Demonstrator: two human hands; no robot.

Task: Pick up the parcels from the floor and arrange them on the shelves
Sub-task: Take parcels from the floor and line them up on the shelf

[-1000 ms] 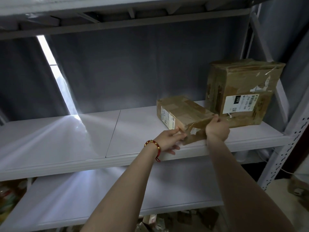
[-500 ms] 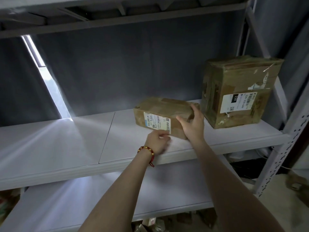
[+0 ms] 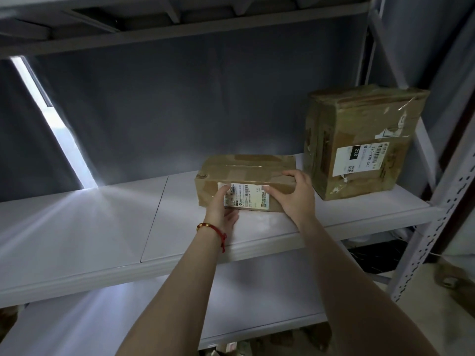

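Observation:
A small brown taped parcel [image 3: 244,170] lies flat on the white middle shelf [image 3: 102,227], its white label facing me. My left hand [image 3: 222,210], with a red bracelet at the wrist, presses its fingers against the label side. My right hand [image 3: 295,194] grips the parcel's right front corner, thumb on the front face and fingers over the top. A larger brown parcel [image 3: 359,142] with a white label marked 220 stands just to the right on the same shelf, a narrow gap away.
The lower shelf [image 3: 90,325] sits below. A perforated upright post [image 3: 437,227] frames the right side. More parcels lie on the floor at lower right [image 3: 455,281] and under the bottom shelf [image 3: 257,348]. A dark curtain hangs behind, with a bright slit at left.
The small parcel has been turned from end-on to lengthwise with its label facing me and set flat beside the large parcel. Both hands shifted with it.

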